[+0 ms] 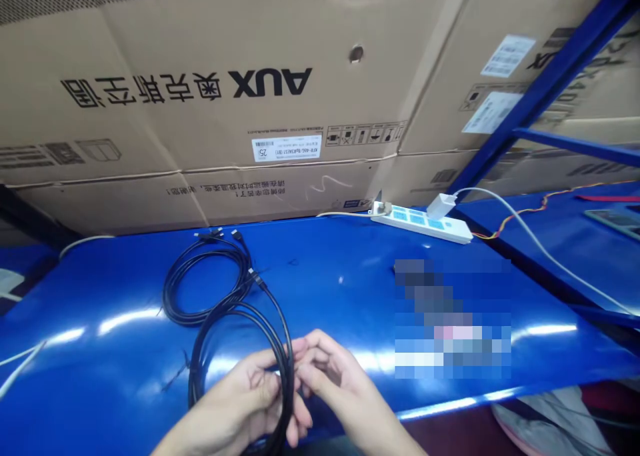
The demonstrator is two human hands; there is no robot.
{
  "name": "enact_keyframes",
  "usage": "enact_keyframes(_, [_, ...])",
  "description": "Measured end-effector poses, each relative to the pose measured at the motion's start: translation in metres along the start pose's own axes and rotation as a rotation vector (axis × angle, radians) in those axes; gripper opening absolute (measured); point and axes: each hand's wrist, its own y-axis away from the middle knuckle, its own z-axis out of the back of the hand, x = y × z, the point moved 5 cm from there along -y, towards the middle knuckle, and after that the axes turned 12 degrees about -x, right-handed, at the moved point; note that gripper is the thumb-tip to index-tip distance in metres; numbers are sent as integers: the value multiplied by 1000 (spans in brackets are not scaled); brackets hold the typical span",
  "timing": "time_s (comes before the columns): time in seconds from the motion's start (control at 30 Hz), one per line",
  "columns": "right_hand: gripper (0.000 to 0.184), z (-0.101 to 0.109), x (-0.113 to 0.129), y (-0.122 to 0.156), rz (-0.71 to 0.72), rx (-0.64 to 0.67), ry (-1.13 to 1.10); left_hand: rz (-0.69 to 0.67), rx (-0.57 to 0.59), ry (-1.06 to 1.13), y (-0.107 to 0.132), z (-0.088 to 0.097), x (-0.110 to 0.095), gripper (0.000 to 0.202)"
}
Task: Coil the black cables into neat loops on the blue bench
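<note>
Black cable [289, 369], thin with a rubbery sheath: light, soft and limp, likely to sag unless taken along its loop or near a plug. One loop hangs through both hands, just above the blue table [330, 276]. Left grip [235, 396]: curled narrowly around the strands. Right grip [340, 383]: pinched closely beside it, on the same strands. Second black coil [205, 289]: lying on the table nearby, its small plug ends [235, 236] toward the cardboard boxes [200, 109]. White power strip [420, 223]: well apart.

Bench top [340, 309]: glossy blue-painted metal. On it, black cable [277, 307]: matt plastic sheath. Behind it, carton [150, 43]: matt corrugated cardboard.
</note>
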Motion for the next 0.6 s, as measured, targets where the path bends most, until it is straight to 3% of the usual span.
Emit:
enact_keyframes(0.33, [38, 4, -2, -2, -53, -20, -29, -2, -81, -70, 1, -2, -1, 93])
enact_keyframes(0.47, [42, 12, -3, -4, -90, -89, -10, -17, -112, -85, 1, -3, -2, 70])
enact_keyframes(0.6, [35, 15, 5, 0, -70, -64, 39, -59, -129, -110, -1, -2, -3, 55])
